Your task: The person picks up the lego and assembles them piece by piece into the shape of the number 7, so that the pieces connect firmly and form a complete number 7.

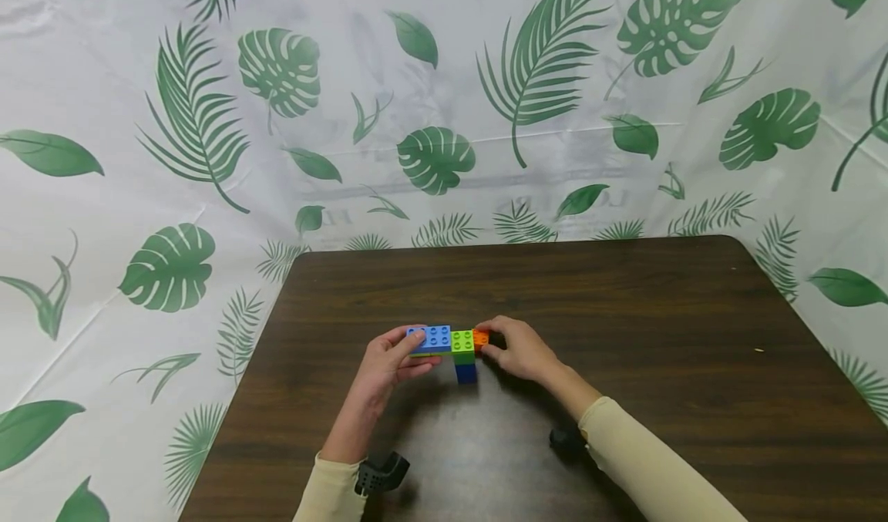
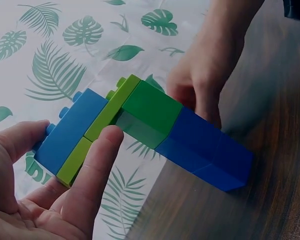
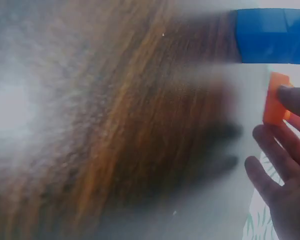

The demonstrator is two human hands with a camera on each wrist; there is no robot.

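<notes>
A toy brick structure stands on the table, its column made of dark blue bricks [image 1: 466, 373] below a green brick [image 2: 151, 107]. Thin lime bricks [image 2: 109, 114] lie across the top and jut out to the left. On that overhang sits a lighter blue brick [image 1: 435, 337], with studs facing up. My left hand [image 1: 385, 364] holds the overhang, thumb on the blue brick and fingers beneath the lime layer. My right hand [image 1: 525, 350] pinches a small orange brick [image 3: 274, 102] just right of the structure's top. Whether the orange brick touches the structure, I cannot tell.
The dark wooden table [image 1: 659, 321] extends around both hands. Behind it hangs a white curtain [image 1: 361, 59] with green leaf prints. A black wrist device [image 1: 385, 473] is by the left sleeve, and another black device [image 1: 565, 439] shows beside the right sleeve.
</notes>
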